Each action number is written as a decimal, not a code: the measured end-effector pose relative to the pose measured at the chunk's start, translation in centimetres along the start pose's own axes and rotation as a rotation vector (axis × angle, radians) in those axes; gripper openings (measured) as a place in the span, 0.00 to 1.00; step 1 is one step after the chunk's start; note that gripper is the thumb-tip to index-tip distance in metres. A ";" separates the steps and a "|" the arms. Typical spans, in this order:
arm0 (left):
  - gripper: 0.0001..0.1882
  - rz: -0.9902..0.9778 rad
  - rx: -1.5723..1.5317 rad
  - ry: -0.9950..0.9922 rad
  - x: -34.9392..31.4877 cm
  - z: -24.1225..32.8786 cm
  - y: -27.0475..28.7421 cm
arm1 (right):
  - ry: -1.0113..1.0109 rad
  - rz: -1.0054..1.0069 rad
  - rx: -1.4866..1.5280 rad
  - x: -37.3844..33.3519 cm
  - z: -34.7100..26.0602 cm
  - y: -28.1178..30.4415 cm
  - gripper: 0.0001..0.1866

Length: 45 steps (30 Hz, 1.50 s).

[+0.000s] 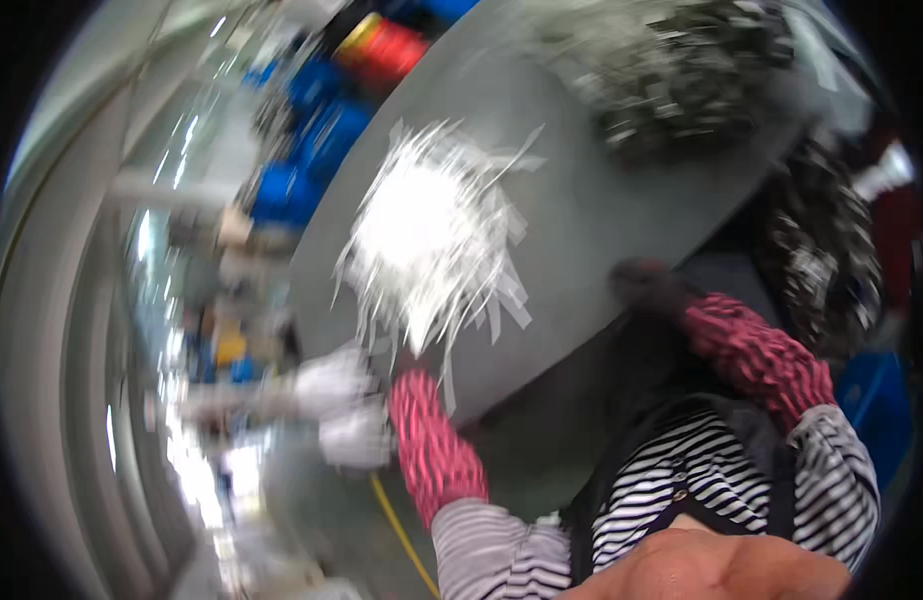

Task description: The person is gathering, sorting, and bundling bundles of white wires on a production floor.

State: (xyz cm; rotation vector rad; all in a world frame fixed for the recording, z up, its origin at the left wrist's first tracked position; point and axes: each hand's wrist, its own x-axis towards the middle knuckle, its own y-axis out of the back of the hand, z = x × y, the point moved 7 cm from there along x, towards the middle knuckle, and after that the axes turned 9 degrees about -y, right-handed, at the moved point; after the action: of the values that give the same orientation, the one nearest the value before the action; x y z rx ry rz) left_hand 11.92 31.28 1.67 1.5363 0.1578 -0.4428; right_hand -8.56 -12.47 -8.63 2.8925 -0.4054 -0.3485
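A bright heap of thin white strips (pixel 421 220), partly washed out by glare, lies on the left part of a grey table. It narrows to a point at its near end, where my left hand (pixel 411 362) touches or nearly touches it. That hand's fingers are blurred and partly hidden, so I cannot tell whether they grip the strips. My right hand (pixel 649 286), in a dark glove, is at the table's near edge, away from the strips; its fingers are smeared by motion. Both forearms wear pink-and-black patterned sleeve covers.
The grey table (pixel 571 210) carries a larger heap of dark, shiny strips (pixel 681 85) at its far right. More such strips (pixel 821 250) stand beyond its right edge. Blurred white rounded shapes (pixel 346 405) are left of my left hand. Blue containers (pixel 306 150) stand past the far left edge.
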 end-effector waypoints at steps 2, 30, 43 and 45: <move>0.35 0.006 0.024 0.101 0.9 -1.7 2.3 | -0.031 -0.022 0.032 -0.1 -0.2 -0.1 0.15; 0.15 0.100 -1.061 -0.787 1.6 30.0 3.3 | 0.118 -0.020 0.231 10.6 -20.9 2.4 0.39; 0.18 0.617 -0.773 -1.125 3.7 36.1 -2.3 | 0.694 0.454 -0.111 7.1 -19.8 3.8 0.44; 0.16 0.324 -1.314 -1.078 4.0 36.1 -3.2 | 0.834 0.584 0.066 6.1 -20.7 5.7 0.45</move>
State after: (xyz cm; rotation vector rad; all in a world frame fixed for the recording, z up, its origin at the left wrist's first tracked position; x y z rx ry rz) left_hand 8.09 -4.88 -1.27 -0.0803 -0.5504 -0.6501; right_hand 1.09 -16.22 11.18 2.4957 -1.0294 0.9228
